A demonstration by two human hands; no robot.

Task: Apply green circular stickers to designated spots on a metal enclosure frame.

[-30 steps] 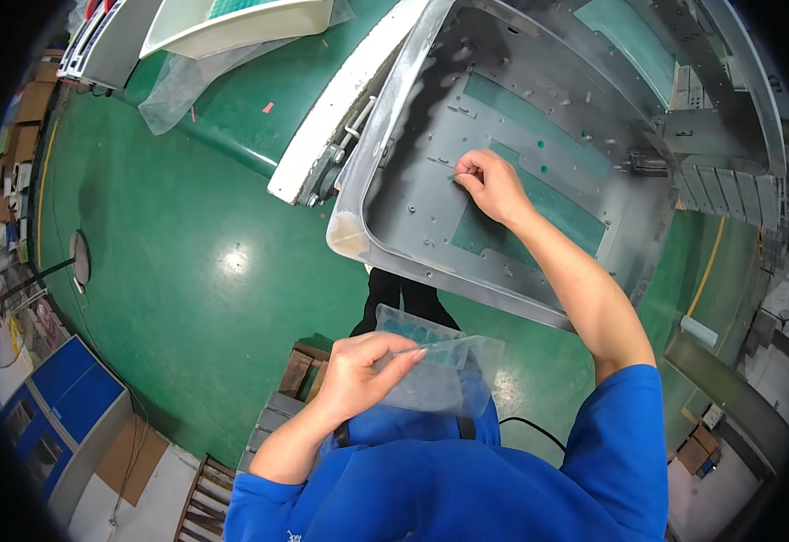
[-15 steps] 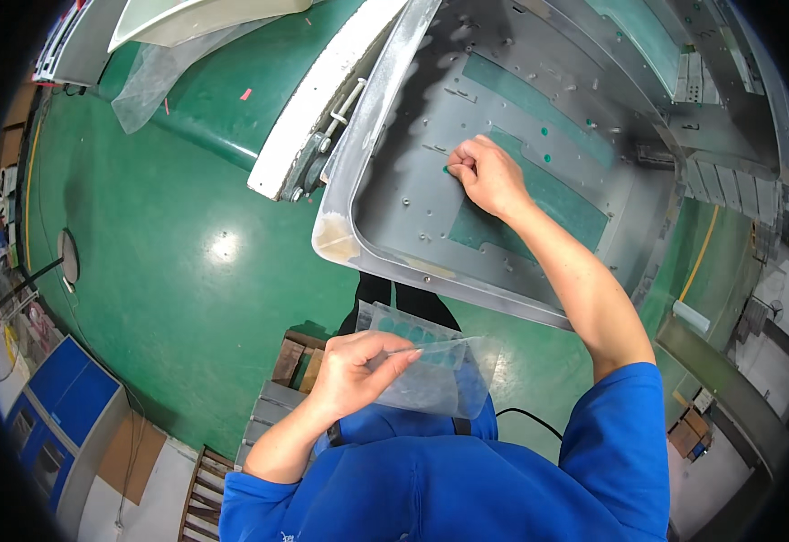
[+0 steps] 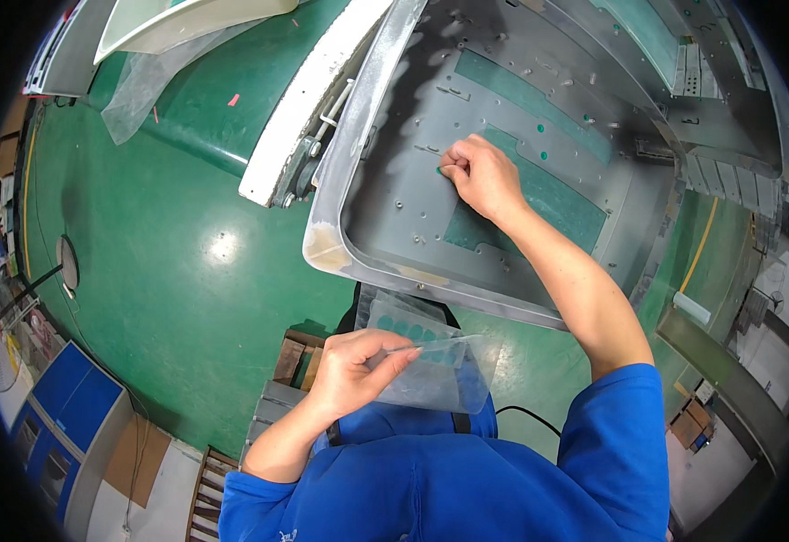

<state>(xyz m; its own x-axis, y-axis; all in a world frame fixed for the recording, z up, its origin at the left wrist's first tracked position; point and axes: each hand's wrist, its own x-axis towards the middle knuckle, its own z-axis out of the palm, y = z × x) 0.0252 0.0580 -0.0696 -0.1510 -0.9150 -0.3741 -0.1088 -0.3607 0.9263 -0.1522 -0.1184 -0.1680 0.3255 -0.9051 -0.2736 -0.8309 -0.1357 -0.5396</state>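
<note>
Head view: the right hand (image 3: 478,174) is reaching into the grey sheet-metal housing (image 3: 385,194), its fingers pinched together against the back panel beside a small teal dot (image 3: 440,169); whether anything is held between the fingertips cannot be told. The left hand (image 3: 358,366) is closing thumb and fingers on a clear plastic sheet (image 3: 431,361) carrying a row of teal round stickers (image 3: 408,327), held near the chest below the housing rim. A few teal dots (image 3: 542,154) are already sitting on holes further right on the panel, while many holes are showing bare, so the work appears partly done. Green floor (image 3: 159,271) is lying beneath.
</note>
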